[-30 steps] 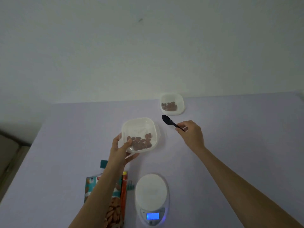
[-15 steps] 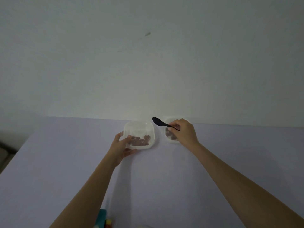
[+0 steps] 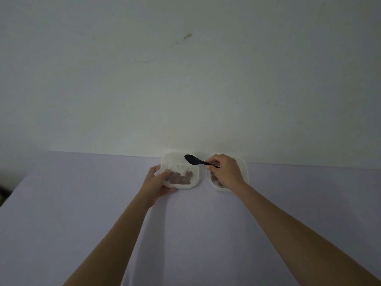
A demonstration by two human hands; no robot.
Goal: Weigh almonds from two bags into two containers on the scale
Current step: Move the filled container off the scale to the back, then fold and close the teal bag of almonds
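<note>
Almonds (image 3: 180,176) sit in a low pile on the near side of the left container (image 3: 179,172), a white square plastic tub at the far edge of the lilac table (image 3: 82,203), right against the pale wall (image 3: 185,79). Your left hand (image 3: 157,181) grips that tub at its near-left corner, thumb over the rim, fingers under the base. Just right of the left container, almost touching it, sits the right container (image 3: 244,172), same white plastic, mostly hidden under your right hand (image 3: 224,171); a few brown almonds show inside it near its left wall. Your right hand pinches the handle of a black plastic spoon (image 3: 195,160) between thumb and fingertips. The spoon bowl points left and hangs over the far-right part of the left container, above the rim, empty as far as you can tell. Both forearms are bare and reach in from the near edge of the table.
</note>
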